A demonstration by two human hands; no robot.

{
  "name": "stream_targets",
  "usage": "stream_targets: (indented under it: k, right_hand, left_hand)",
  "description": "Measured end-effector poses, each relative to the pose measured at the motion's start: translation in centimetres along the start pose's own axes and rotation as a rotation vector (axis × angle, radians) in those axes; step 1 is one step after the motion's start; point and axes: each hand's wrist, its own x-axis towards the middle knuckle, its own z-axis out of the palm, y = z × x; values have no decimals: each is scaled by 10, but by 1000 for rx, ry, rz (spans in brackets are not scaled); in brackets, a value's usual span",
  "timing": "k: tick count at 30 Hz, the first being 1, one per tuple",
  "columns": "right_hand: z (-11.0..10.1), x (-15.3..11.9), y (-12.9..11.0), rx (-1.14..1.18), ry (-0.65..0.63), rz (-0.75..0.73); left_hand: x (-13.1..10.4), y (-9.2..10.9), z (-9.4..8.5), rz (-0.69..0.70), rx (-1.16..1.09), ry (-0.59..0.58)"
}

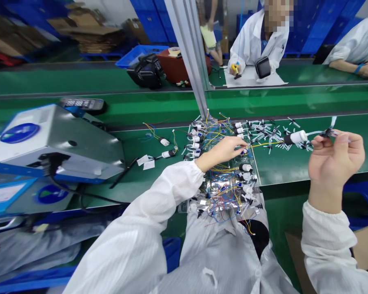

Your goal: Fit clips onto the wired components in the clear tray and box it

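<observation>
My left hand (223,152) pinches the yellow wires (265,144) of a small white-and-black cylindrical part (296,138). That part hangs in the air to the right, its wires stretched towards my left fingers. At its other end a pale tube leads to a small black fitting (327,132), which the closed fingers of my right hand (337,159) grip. Beneath my left hand lies a clear plastic tray (219,183) holding rows of similar cylindrical parts with tangled blue, yellow and red wires. Part of the tray reaches over my lap.
Loose black fittings with white tubes (268,132) are heaped on the green bench right of the tray. More wired parts (168,154) and a black pen-like stick (123,173) lie left, near a boxy machine (76,139). A metal post (188,53) rises behind; co-workers sit opposite.
</observation>
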Motion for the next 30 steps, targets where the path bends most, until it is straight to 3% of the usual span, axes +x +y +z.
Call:
stream_targets:
  k: [3, 7, 12, 18, 20, 25, 30]
  right_hand:
    - [-11, 12, 10, 28, 59, 38]
    - [-12, 24, 20, 46, 121, 40]
    - [-3, 24, 29, 58, 111, 135]
    - [-22, 34, 34, 89, 242, 190]
    - [-28, 39, 34, 81, 276, 159]
    - [-32, 44, 35, 24, 235, 119]
    - [-38, 47, 40, -16, 216, 132]
  left_hand:
    - [0, -8, -8, -40, -42, 53]
    - [13, -12, -33, -156, -149, 307]
    - [29, -20, -48, -250, -318, 192]
    - [34, -44, -45, -285, -529, 564]
    - [35, -41, -52, -277, -462, 609]
    - [42, -13, -76, -112, -36, 574]
    - [56, 10, -88, -16, -19, 570]
